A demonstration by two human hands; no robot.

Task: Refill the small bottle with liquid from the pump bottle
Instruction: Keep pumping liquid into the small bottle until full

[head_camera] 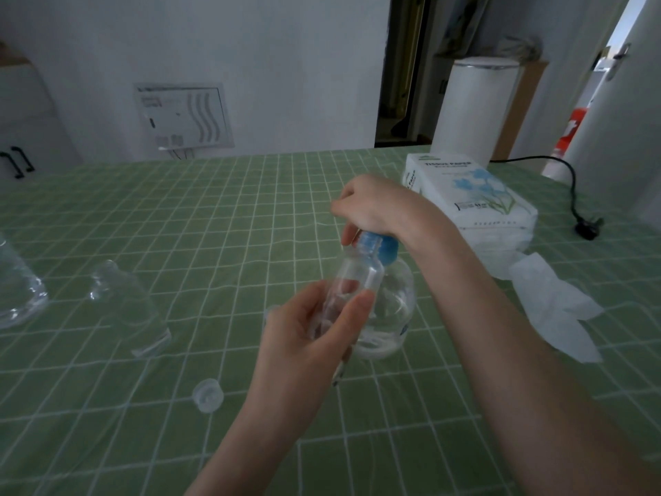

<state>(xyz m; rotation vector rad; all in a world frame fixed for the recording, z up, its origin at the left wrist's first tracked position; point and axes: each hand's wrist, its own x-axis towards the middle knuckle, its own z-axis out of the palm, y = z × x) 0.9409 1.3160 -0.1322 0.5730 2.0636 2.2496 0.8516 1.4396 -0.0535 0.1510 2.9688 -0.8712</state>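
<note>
Table cover: green cloth with white grid lines.
Tissue pack: white, blue flower print, far right.
Loose tissue: crumpled, just in front of the pack.
Black cable and plug: right edge, behind the pack.
White cylinder: behind the table.
Spare clear bottle: lying left.
Clear cap: near front.

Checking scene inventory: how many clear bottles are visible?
4: small bottle in left hand; pump bottle under right hand; two at left. More may sit off-frame.
</note>
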